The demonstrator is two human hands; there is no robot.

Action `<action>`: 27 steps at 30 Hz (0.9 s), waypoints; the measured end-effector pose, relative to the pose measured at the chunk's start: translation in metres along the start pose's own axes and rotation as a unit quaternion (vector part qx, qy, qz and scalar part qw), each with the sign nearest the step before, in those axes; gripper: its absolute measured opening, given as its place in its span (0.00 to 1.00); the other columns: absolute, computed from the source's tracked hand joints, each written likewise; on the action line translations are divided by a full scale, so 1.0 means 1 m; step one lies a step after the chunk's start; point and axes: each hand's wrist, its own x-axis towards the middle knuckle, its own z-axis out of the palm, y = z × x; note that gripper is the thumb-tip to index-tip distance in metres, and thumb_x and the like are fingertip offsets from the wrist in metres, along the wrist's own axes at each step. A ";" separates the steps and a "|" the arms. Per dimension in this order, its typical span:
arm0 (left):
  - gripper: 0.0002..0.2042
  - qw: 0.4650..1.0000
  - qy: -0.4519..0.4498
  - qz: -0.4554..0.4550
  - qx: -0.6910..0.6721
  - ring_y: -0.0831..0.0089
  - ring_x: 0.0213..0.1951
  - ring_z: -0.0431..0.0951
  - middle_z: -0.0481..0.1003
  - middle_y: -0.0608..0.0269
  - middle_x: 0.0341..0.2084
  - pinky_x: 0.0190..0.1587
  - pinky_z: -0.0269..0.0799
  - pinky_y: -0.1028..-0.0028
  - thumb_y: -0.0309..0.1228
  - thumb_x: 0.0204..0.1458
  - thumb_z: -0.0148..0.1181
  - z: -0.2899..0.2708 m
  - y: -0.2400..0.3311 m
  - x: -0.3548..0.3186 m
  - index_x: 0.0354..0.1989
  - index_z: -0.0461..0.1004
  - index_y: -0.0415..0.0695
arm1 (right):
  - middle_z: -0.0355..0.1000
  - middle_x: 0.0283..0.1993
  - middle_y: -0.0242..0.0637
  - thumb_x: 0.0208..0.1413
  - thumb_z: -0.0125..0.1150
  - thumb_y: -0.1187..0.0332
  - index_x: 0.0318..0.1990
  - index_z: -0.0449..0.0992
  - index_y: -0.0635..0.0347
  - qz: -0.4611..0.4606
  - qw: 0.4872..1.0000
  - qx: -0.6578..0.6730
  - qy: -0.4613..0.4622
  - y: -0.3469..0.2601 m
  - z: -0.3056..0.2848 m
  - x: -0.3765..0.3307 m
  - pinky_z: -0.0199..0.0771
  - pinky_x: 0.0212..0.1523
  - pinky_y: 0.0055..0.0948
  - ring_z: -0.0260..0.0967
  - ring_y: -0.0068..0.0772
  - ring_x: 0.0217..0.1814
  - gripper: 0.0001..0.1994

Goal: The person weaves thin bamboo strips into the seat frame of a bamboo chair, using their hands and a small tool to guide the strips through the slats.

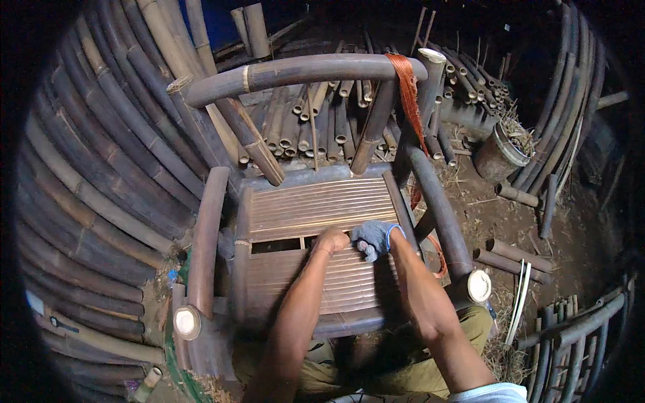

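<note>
A dark bamboo armchair stands before me, its seat made of thin bamboo slats. A gap crosses the left half of the seat between the far and near slats. My bare left hand is closed at the right end of this gap, its fingertips hidden. Close beside it, my right hand, in a grey-blue work glove, is curled shut over the slats. What either hand grips cannot be made out. Orange cord hangs from the right end of the chair's top rail.
Long bamboo poles lean and lie along the left. Cut bamboo pieces are stacked behind the chair. A bucket of shavings stands at the far right. Short bamboo lengths and pale strips lie on the right-hand floor.
</note>
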 end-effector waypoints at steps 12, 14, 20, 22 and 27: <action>0.11 0.896 -0.153 0.161 -0.385 0.74 0.34 0.78 0.80 0.62 0.29 0.40 0.74 0.74 0.32 0.56 0.58 -0.062 0.008 -0.066 0.29 0.80 0.37 | 0.75 0.44 0.46 0.46 0.67 0.63 0.40 0.81 0.55 -0.277 0.711 -0.309 0.568 -0.041 0.111 -0.087 0.70 0.52 0.43 0.70 0.50 0.49 0.14; 0.11 0.904 -0.191 0.156 -0.349 0.73 0.36 0.78 0.80 0.61 0.30 0.44 0.74 0.74 0.34 0.56 0.59 -0.069 0.015 -0.072 0.31 0.80 0.37 | 0.76 0.42 0.44 0.47 0.67 0.63 0.39 0.81 0.56 -0.294 0.710 -0.302 0.564 -0.039 0.114 -0.082 0.70 0.51 0.42 0.71 0.48 0.47 0.13; 0.10 0.886 -0.202 0.078 -0.411 0.71 0.31 0.80 0.80 0.59 0.28 0.39 0.77 0.73 0.32 0.54 0.60 -0.076 0.019 -0.073 0.34 0.81 0.37 | 0.76 0.36 0.41 0.58 0.60 0.63 0.34 0.81 0.58 -0.291 0.692 -0.259 0.607 -0.026 0.131 -0.102 0.71 0.47 0.39 0.72 0.43 0.41 0.09; 0.10 0.894 -0.150 0.056 -0.418 0.71 0.28 0.80 0.80 0.60 0.25 0.38 0.77 0.73 0.32 0.55 0.60 -0.071 0.017 -0.071 0.33 0.80 0.37 | 0.76 0.35 0.40 0.59 0.58 0.64 0.35 0.80 0.61 -0.266 0.769 -0.102 0.572 -0.013 0.137 -0.130 0.71 0.48 0.37 0.73 0.38 0.41 0.10; 0.09 0.890 -0.056 0.036 -0.450 0.74 0.21 0.76 0.78 0.60 0.21 0.23 0.75 0.72 0.29 0.52 0.61 -0.048 0.015 -0.059 0.27 0.79 0.34 | 0.74 0.34 0.40 0.61 0.56 0.64 0.30 0.75 0.65 -0.373 0.817 0.113 0.425 -0.011 0.162 -0.208 0.69 0.53 0.36 0.72 0.35 0.44 0.12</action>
